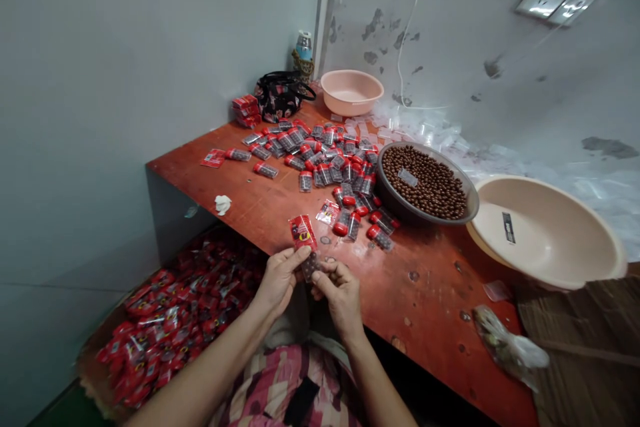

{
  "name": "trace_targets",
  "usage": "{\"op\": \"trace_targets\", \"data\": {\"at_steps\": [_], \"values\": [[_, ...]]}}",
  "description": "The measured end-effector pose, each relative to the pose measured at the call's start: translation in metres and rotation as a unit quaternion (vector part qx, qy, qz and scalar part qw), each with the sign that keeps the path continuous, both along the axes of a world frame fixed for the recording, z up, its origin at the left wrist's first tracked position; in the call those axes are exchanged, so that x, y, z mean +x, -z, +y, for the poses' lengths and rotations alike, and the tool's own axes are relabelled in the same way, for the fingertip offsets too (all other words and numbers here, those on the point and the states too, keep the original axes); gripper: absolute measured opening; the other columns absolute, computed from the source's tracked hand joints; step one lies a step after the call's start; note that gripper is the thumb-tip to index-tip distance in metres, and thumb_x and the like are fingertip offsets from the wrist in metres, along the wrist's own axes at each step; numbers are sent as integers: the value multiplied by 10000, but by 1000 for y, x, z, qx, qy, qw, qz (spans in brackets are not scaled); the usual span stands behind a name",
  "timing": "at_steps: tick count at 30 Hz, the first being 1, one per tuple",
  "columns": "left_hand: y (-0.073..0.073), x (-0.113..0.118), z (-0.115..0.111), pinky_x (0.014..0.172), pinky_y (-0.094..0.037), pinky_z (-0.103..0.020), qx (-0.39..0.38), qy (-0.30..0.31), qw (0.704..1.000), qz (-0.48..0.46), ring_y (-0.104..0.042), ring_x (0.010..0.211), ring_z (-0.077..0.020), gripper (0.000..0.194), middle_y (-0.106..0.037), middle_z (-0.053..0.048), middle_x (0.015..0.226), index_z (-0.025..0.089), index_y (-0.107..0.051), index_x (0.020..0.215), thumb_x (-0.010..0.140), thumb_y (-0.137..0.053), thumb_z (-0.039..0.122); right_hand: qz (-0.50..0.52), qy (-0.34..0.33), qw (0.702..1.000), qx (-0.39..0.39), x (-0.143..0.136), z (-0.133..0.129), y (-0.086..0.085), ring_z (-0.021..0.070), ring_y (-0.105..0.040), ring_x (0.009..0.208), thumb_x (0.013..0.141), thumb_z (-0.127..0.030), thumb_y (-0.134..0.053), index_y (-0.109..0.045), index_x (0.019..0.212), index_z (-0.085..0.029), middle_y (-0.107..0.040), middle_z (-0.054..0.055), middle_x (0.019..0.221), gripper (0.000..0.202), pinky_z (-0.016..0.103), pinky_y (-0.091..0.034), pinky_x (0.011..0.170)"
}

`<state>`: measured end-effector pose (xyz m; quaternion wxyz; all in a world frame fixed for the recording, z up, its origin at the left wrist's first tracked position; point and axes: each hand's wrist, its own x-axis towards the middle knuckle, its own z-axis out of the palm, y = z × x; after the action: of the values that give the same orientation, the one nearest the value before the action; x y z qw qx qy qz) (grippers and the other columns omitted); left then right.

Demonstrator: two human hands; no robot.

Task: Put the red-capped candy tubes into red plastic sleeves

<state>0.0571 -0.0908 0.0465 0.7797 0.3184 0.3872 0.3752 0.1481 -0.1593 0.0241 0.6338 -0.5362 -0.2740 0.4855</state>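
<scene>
Close to the table's front edge, my left hand (pixel 281 280) and my right hand (pixel 340 290) both pinch one small clear pack of dark brown balls (pixel 311 265). A printed red card (pixel 303 232) sticks up from the top of this pack, beside my left thumb. My right thumb and fingers are at its lower end, partly hiding it. Just beyond my hands lies a loose red-and-clear wrapper (pixel 328 212). Farther back is a heap of small clear containers with red caps (pixel 325 163), filled with dark balls.
A grey basin of brown balls (pixel 425 183) stands right of the heap, beside a cream basin (pixel 550 233). Behind are a pink basin (pixel 352 93) and a black bag (pixel 280 97). Many red packs (pixel 175 320) fill a box at lower left. Cardboard (pixel 585 347) lies at right.
</scene>
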Motion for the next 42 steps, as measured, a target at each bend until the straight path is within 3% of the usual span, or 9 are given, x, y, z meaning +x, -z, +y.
{"op": "trace_targets", "data": {"at_steps": [6,14,17,23,28,32,37,39,42], "values": [[3,1,6,607,-470,-274,-41,-25,998,-36,-594,599,-144,187,-667,-74,697,83,-625,709,651,-676,253,-170,0,985,16,2,-4,-4,113,-518,607,740,-262,-582,-631,851,-179,-582,-2,713,146,218,-417,563],[3,9,-10,342,-373,-232,-24,-4,1000,-19,-474,366,-104,276,-619,-38,560,71,-624,778,697,-619,334,49,25,998,-1,-6,4,4,75,-470,413,687,-263,-630,-575,743,-151,-557,-32,568,137,193,-377,406],[2,8,-11,348,-381,-238,-9,7,1000,-24,-461,351,-102,288,-587,-20,513,80,-616,759,712,-597,363,113,24,993,6,-2,6,6,63,-455,381,676,-252,-637,-554,744,-147,-567,-31,556,150,179,-352,382],[5,5,-3,558,-459,-273,-7,-43,998,-47,-601,621,-168,299,-664,-78,721,96,-631,801,696,-617,375,16,27,999,-9,-4,3,0,79,-478,436,697,-274,-629,-577,779,-147,-548,-29,561,160,192,-379,418],[11,9,-9,561,-458,-276,-1,-89,996,-31,-581,548,-148,247,-642,-41,616,100,-632,751,692,-630,339,-31,57,998,9,-13,4,1,86,-485,495,708,-272,-614,-597,805,-161,-570,-7,661,149,205,-403,457],[10,7,-12,542,-457,-278,-10,-60,997,-56,-534,467,-113,226,-633,-30,623,104,-634,771,717,-608,322,132,50,990,14,-8,9,5,53,-419,381,690,-230,-609,-561,706,-158,-526,-42,538,89,166,-334,371],[7,2,-7,588,-461,-294,-53,-7,992,-118,-601,656,-177,350,-664,-87,815,120,-630,912,725,-574,410,298,-16,954,-12,-2,10,3,49,-420,377,665,-225,-603,-529,619,-156,-514,-34,528,110,142,-320,336],[6,3,-5,504,-442,-266,-55,-3,993,-100,-588,592,-160,351,-665,-79,808,137,-621,919,692,-612,405,273,-39,961,-25,-4,7,1,64,-460,395,704,-290,-587,-556,664,-149,-548,-11,550,150,154,-369,356],[5,6,-6,359,-342,-203,-53,-11,997,-61,-518,445,-108,292,-650,-51,709,144,-597,816,672,-634,395,118,-43,992,-1,-6,0,-3,95,-536,468,772,-372,-533,-590,889,-153,-610,25,696,255,202,-460,425]]}}
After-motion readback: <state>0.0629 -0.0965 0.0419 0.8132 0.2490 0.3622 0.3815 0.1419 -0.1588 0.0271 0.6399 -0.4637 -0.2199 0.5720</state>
